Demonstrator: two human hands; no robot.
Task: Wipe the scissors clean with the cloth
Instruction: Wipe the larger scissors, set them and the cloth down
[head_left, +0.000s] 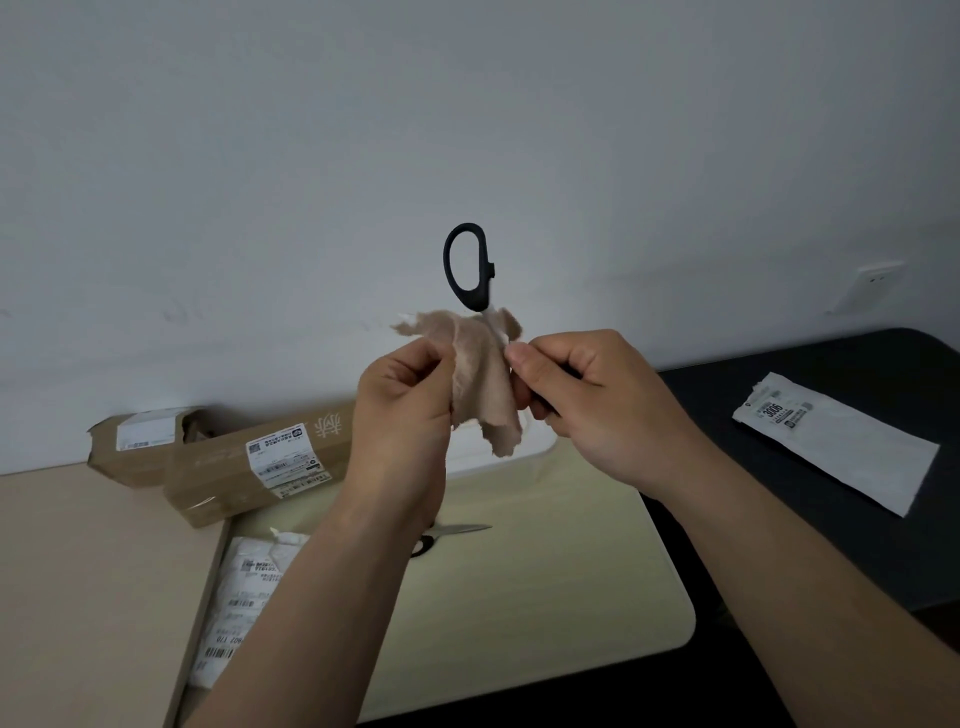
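Scissors: black-handled steel scissors (466, 267) held up mid-air at 12 o'clock, one handle loop upright, blades hidden in the cloth.
Cloth: soft, limp beige cloth (480, 376) wrapped round the blades.
Left hand (402, 400): closed, pinching the cloth.
Right hand (587, 402): closed on the cloth's other side and something dark, likely the second handle.
Handling: stiff, light, sharp-edged; best gripped by the handles.
Around: brown cardboard boxes (249, 460) at 9 o'clock, white label sheet (841, 441) at 3 o'clock, a second pair of scissors (452, 532) on the pale table (545, 571) below; nothing obstructs.
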